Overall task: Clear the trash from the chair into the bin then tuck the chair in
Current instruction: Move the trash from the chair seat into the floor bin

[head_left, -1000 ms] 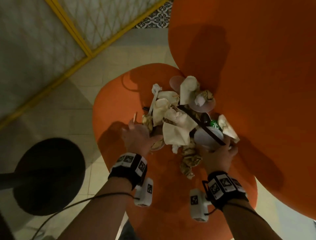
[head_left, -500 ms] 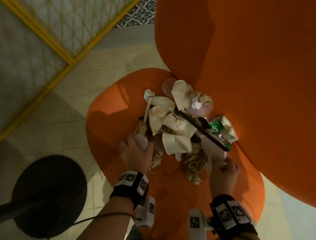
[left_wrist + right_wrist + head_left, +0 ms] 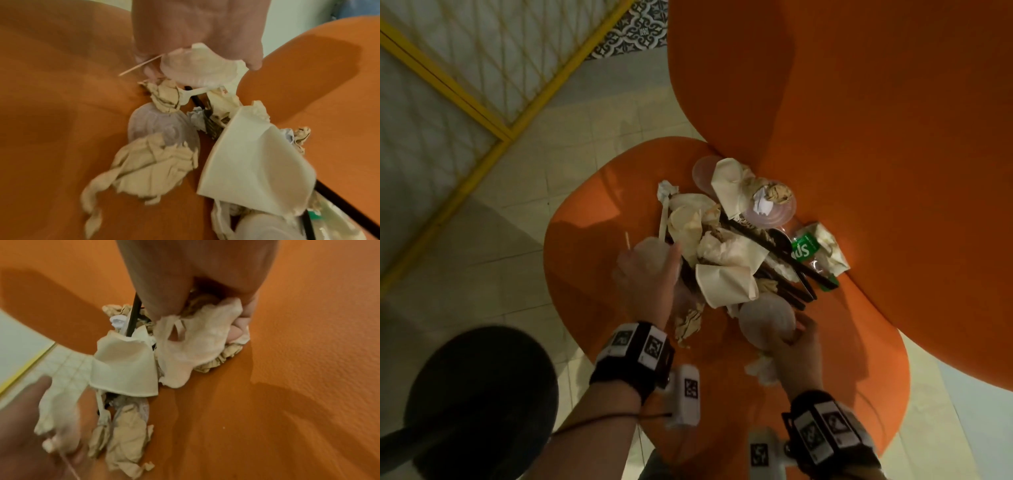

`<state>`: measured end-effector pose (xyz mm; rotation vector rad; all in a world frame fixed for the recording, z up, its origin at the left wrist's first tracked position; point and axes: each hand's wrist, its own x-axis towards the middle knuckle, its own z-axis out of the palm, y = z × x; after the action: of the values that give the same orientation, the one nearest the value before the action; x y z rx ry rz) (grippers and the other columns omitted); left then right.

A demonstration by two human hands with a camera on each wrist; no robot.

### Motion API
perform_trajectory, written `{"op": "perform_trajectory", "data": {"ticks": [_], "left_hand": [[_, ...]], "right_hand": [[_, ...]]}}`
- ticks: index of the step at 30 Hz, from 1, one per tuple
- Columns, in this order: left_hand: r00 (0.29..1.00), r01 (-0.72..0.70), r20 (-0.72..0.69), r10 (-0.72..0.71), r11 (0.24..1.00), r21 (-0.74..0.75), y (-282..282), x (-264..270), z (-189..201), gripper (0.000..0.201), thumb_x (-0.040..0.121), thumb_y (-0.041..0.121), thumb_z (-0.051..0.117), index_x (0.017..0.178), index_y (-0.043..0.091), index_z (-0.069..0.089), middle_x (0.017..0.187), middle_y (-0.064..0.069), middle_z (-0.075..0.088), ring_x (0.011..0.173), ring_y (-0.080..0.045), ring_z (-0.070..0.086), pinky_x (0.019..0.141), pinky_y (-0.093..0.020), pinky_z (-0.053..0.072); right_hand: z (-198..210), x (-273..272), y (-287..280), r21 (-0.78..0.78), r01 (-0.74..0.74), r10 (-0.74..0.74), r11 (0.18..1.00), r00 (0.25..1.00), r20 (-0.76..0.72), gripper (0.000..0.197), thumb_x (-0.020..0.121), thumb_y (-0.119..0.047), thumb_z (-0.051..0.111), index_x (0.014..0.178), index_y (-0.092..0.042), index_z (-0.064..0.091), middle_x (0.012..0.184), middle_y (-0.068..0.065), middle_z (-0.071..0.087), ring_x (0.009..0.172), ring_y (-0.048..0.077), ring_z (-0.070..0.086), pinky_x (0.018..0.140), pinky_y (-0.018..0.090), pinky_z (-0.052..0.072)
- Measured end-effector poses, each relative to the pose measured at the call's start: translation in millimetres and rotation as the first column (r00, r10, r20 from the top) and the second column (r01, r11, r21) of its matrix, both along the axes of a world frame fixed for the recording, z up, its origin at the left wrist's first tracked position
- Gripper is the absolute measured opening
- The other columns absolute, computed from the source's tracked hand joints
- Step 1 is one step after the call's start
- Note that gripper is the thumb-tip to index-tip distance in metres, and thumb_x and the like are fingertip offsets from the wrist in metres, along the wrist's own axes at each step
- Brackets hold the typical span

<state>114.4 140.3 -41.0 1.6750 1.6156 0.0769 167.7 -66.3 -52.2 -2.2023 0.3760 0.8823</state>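
Left hand (image 3: 645,274) grip: fingers curled round a clear plastic lid (image 3: 197,68) plus a thin wooden stick (image 3: 141,65), lifted at the pile's left edge. Right hand (image 3: 796,346) grip: fingers pinch a crumpled tissue (image 3: 195,344) and a clear lid (image 3: 767,317) at the near edge. Rest of the trash pile (image 3: 739,246), with paper cups, napkins, black cutlery and a green-label bottle (image 3: 806,248), sits on the orange chair (image 3: 592,257) seat against the backrest. Dark round shape lower left could be the bin; can't confirm. Risks: stick slipping out of the loose hold; lifted pieces dragging tangled napkins off the seat onto the floor.
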Motion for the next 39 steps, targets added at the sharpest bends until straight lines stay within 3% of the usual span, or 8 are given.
{"op": "perform_trajectory", "data": {"ticks": [5, 11, 16, 20, 24, 27, 32, 39], "left_hand": [[0.976, 0.178, -0.117, -0.183, 0.982, -0.058, 21.2, 12.3, -18.8, 0.076, 0.081, 0.059, 0.056, 0.137, 0.013, 0.034, 0.141, -0.019, 0.036, 0.128, -0.039, 0.035, 0.105, -0.048, 0.032], [0.989, 0.125, -0.042, -0.139, 0.965, -0.232, 37.2, 11.5, -22.4, 0.098, 0.052, 0.053, 0.084, 0.13, 0.009, 0.044, 0.131, -0.011, 0.051, 0.12, -0.032, 0.051, 0.097, -0.049, 0.047], [0.977, 0.201, -0.029, -0.21, 0.962, -0.188, 35.9, 10.0, -19.5, 0.072, 0.059, 0.036, 0.087, 0.115, 0.007, 0.051, 0.116, -0.01, 0.058, 0.111, -0.031, 0.056, 0.085, -0.037, 0.048], [0.974, 0.222, 0.005, -0.225, 0.953, -0.208, 29.4, 7.1, -17.4, 0.077, 0.065, 0.031, 0.085, 0.126, 0.002, 0.049, 0.128, -0.012, 0.056, 0.117, -0.03, 0.053, 0.084, -0.033, 0.043], [0.977, 0.213, 0.058, -0.205, 0.951, -0.223, 26.9, 1.9, -18.6, 0.038, 0.065, 0.025, 0.085, 0.088, 0.009, 0.058, 0.09, -0.004, 0.06, 0.093, -0.026, 0.058, 0.07, -0.027, 0.04], [0.976, 0.214, 0.09, -0.198, 0.952, -0.22, 23.7, -1.9, -12.8, 0.038, 0.067, 0.025, 0.084, 0.068, 0.017, 0.046, 0.072, 0.003, 0.049, 0.079, -0.02, 0.052, 0.058, -0.027, 0.038], [0.99, 0.087, 0.124, -0.062, 0.975, -0.205, 22.1, -8.2, 0.0, 0.056, 0.068, 0.035, 0.082, 0.11, 0.008, 0.057, 0.101, -0.002, 0.055, 0.092, -0.018, 0.053, 0.073, -0.03, 0.041], [0.996, -0.078, 0.024, 0.089, 0.955, -0.286, -23.6, -30.6, 4.5, 0.063, 0.072, 0.034, 0.079, 0.12, 0.002, 0.053, 0.119, -0.011, 0.057, 0.103, -0.024, 0.055, 0.078, -0.03, 0.04]], "right_hand": [[-3.9, 6.1, 18.2, -0.113, -0.11, 0.112, 0.987, 0.994, 0.012, 0.083, 0.075, -0.034, 0.076, 0.142, -0.018, 0.03, 0.139, 0.013, 0.031, 0.12, 0.036, 0.047, 0.092, 0.044, 0.046], [-14.9, 8.2, 26.9, -0.144, -0.228, 0.236, 0.963, 0.971, 0.04, 0.063, 0.077, -0.037, 0.072, 0.133, -0.022, 0.046, 0.135, 0.012, 0.039, 0.112, 0.035, 0.053, 0.085, 0.039, 0.048], [-15.3, 5.8, 24.5, -0.101, -0.213, 0.224, 0.972, 0.967, 0.122, 0.047, 0.075, -0.035, 0.073, 0.116, -0.021, 0.054, 0.113, 0.006, 0.061, 0.093, 0.025, 0.059, 0.071, 0.033, 0.048], [-14.4, 6.4, 18.6, -0.055, -0.201, 0.206, 0.978, 0.97, 0.131, 0.049, 0.08, -0.03, 0.071, 0.124, -0.017, 0.053, 0.113, 0.007, 0.065, 0.095, 0.025, 0.061, 0.071, 0.031, 0.045], [-16.6, 6.5, 17.6, -0.085, -0.226, 0.236, 0.97, 0.962, 0.136, 0.054, 0.079, -0.034, 0.07, 0.127, -0.018, 0.053, 0.118, 0.009, 0.062, 0.102, 0.029, 0.06, 0.075, 0.035, 0.049], [-13.6, 9.3, 19.8, -0.066, -0.229, 0.237, 0.971, 0.961, 0.144, 0.043, 0.081, -0.025, 0.068, 0.12, -0.015, 0.055, 0.104, 0.005, 0.062, 0.086, 0.023, 0.056, 0.068, 0.032, 0.044], [-7.2, 15.5, 17.5, -0.021, -0.18, 0.181, 0.983, 0.972, 0.15, 0.041, 0.078, -0.02, 0.071, 0.115, -0.013, 0.054, 0.095, 0.001, 0.059, 0.082, 0.018, 0.054, 0.067, 0.032, 0.044], [0.0, 14.3, -0.5, 0.086, -0.131, 0.114, 0.988, 0.978, 0.173, 0.061, 0.077, -0.015, 0.075, 0.131, -0.022, 0.048, 0.103, -0.002, 0.056, 0.093, 0.018, 0.054, 0.072, 0.031, 0.045]]}}
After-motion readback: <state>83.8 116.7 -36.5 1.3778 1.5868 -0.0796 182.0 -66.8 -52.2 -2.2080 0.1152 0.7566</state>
